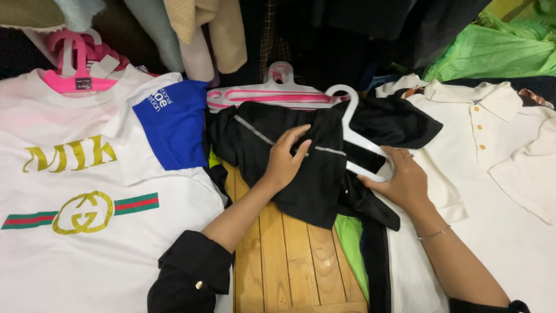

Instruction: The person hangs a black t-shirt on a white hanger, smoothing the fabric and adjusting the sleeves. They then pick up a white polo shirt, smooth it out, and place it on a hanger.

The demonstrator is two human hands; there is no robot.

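A crumpled black garment (324, 179) with thin grey stripes lies in the middle, over a wooden slatted surface (289, 255). My left hand (286, 159) presses down on it, fingers gripping a fold of the cloth. My right hand (402, 177) holds the lower bar of a white plastic hanger (356, 124) that sits partly inside the black garment. The hanger's hook points up and to the left.
A white T-shirt (87, 232) with gold lettering and a blue sleeve lies at left on a pink hanger (78, 66). A cream polo shirt (492, 156) lies at right. Pink and white hangers (272, 93) are stacked behind. Green cloth (492, 52) and hanging clothes are at the back.
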